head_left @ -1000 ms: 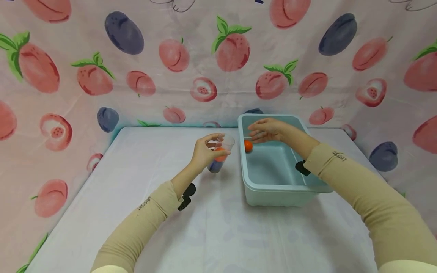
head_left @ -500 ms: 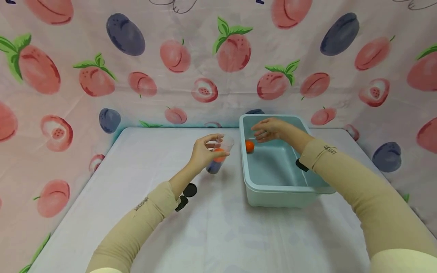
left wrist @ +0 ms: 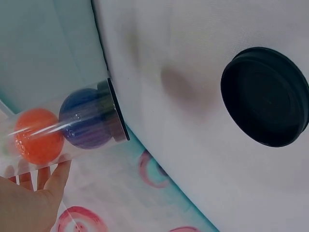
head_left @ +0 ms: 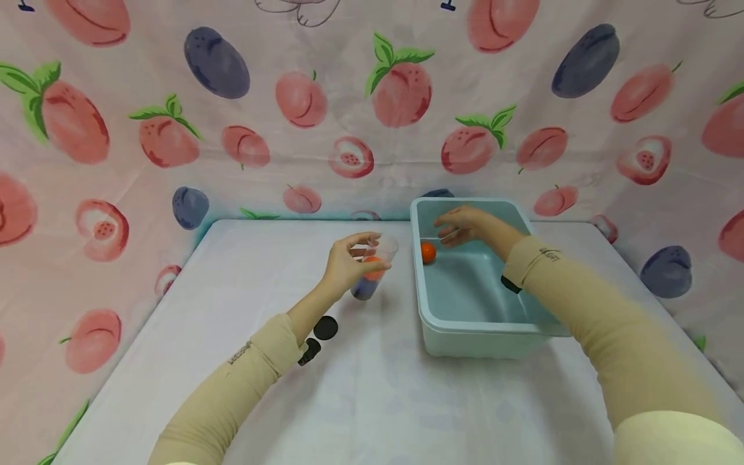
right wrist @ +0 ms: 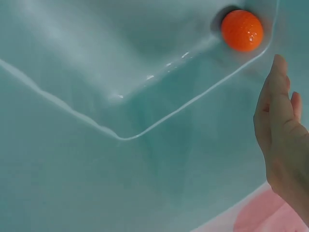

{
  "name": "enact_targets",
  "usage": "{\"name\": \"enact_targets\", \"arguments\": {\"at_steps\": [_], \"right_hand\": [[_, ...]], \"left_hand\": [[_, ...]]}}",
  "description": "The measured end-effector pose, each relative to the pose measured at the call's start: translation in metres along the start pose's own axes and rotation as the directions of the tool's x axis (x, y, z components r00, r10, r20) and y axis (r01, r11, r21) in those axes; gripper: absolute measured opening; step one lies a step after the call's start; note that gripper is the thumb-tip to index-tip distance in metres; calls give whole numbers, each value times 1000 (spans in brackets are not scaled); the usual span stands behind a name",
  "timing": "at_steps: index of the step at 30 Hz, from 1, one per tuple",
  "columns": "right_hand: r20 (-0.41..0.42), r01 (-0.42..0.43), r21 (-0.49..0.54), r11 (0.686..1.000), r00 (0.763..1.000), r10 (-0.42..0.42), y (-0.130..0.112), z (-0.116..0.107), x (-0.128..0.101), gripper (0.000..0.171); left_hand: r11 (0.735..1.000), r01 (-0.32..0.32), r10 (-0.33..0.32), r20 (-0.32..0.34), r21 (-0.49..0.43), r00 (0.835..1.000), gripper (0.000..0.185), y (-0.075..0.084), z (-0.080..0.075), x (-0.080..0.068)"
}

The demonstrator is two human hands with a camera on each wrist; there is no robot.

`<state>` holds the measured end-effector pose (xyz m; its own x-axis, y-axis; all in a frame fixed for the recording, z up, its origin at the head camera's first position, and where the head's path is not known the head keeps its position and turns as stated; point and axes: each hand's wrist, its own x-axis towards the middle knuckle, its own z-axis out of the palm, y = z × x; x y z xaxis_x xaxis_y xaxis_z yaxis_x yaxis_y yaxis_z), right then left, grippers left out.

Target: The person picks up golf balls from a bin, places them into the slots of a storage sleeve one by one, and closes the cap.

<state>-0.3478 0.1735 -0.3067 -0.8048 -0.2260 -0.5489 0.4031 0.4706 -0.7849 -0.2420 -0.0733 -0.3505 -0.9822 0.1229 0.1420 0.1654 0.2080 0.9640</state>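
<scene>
My left hand (head_left: pixel 343 265) grips a clear plastic tube (head_left: pixel 383 244), tilted, with its clear end up and to the right. Through its wall show an orange ball (left wrist: pixel 38 136) and a dark blue ball (left wrist: pixel 84 118), the blue one against the black base cap (left wrist: pixel 116 110). Inside the light blue basin (head_left: pixel 482 345), my right hand (head_left: pixel 462 226) hovers with nothing in its fingers. Just beside its fingertips, in a basin corner, lies another orange ball (right wrist: pixel 242 30); the fingers look apart from it.
A round black lid (left wrist: pixel 265 96) lies on the white table (head_left: pixel 372 400), near my left wrist. The basin stands at the right, its left rim close to the tube. Behind the table hangs a fruit-print cloth (head_left: pixel 325 39).
My right hand shifts slightly within the basin and its forearm swings a little left. The left hand keeps its grip on the tube. The head view tilts slightly.
</scene>
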Motion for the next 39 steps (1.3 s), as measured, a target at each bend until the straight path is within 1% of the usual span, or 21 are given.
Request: {"name": "enact_targets", "arguments": {"at_steps": [6,13,16,20,24,29,32,34,37,39], "right_hand": [[-6,-27,-1,1000,1000,27,7,2,12,51],[-42,-34,-51,998,999,32,14,6,19,51],[-66,-55,-58,997,997,51,18,10,24,50],[-78,-84,-33,996,994,81,22,15,29,52],[-71,-90,-22,996,994,88,22,19,32,57],[-33,-114,12,993,993,114,20,23,37,57],[-33,-118,-1,993,993,118,20,24,38,56],[-53,-119,-33,992,992,117,21,26,38,55],[-79,-125,-55,991,990,121,26,27,40,54],[-88,-130,-78,988,989,123,27,26,39,55]], "left_hand": [[1000,23,-23,-4,7,1000,52,-3,-3,-2],[999,38,-38,-20,-4,999,53,-3,-6,-4],[999,45,-46,-20,-13,999,55,-4,-7,-5],[998,60,-60,-22,-19,998,56,-6,-9,-5],[998,59,-59,-24,-15,998,54,-6,-10,-5],[998,57,-57,-32,5,998,53,-3,-10,-4],[998,60,-60,-32,1,998,53,-1,-10,-3],[998,62,-62,-29,-5,998,54,-1,-10,-3],[998,65,-65,-28,-14,997,53,-3,-9,-2],[998,57,-58,-23,-16,998,53,-4,-8,-2]]}}
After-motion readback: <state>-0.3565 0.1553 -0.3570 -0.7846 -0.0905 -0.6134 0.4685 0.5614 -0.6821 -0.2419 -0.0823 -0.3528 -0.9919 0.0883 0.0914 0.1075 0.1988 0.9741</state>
